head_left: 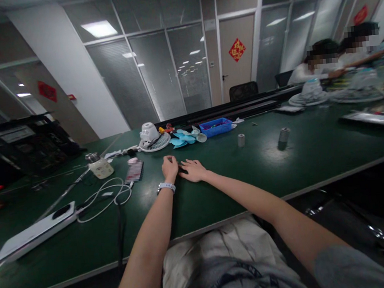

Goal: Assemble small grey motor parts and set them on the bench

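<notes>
My left hand [170, 168], with a pale watch [166, 187] on its wrist, rests on the green tabletop [218, 200] with its fingers curled together. Whatever it may hold is hidden. Close beside it, my right hand [193, 170] lies palm down with its fingers stretched toward the left one. A small dark patch shows between the two hands, too unclear to name. Beyond them lie light-blue fan blades [183, 138] and a white fan head on a round grille [152, 138]. Two grey cylinders [241, 139] stand off to the right.
A blue tray [215, 127] sits behind the blades. On the left are a phone [134, 171], a white cable, a cream jar [101, 167] and a long white device [37, 231]. Co-workers [320, 63] sit at the far right near more fan parts [311, 92].
</notes>
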Demonstrator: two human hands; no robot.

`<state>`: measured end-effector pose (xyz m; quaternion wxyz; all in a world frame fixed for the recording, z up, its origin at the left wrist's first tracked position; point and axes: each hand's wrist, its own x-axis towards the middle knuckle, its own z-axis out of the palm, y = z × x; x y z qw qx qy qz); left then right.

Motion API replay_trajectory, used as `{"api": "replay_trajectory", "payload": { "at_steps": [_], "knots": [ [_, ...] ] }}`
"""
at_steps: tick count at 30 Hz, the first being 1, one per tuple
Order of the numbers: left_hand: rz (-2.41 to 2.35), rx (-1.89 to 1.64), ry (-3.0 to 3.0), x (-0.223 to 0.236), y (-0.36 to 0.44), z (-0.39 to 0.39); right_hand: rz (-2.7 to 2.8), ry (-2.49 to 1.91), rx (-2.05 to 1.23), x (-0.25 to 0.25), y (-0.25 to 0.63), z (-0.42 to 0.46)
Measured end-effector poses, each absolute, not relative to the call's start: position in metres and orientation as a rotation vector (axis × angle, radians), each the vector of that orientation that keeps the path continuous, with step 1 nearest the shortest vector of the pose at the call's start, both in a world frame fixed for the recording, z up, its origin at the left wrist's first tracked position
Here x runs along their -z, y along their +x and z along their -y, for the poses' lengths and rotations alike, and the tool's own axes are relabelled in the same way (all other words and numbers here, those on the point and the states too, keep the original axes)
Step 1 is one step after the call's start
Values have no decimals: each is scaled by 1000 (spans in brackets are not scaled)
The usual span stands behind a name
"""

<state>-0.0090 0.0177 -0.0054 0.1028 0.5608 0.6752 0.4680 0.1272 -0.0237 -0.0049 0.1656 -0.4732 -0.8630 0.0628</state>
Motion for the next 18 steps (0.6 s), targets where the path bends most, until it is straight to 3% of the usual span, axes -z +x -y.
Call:
{"api": "replay_trajectory", "payload": {
  "at_steps": [7, 14, 18],
  "knots": [
    [-1975, -1349, 1669, 5, -8, -17, 2332, -1417, -98, 5, 154, 16],
    [-1958, -1323, 1651, 5, -9, -18, 1633, -1789, 316, -11, 237, 2],
    [-1952, -1321, 1672, 5, -8, -18, 1412, -1900, 369, -22, 275, 3]
  ]
}}
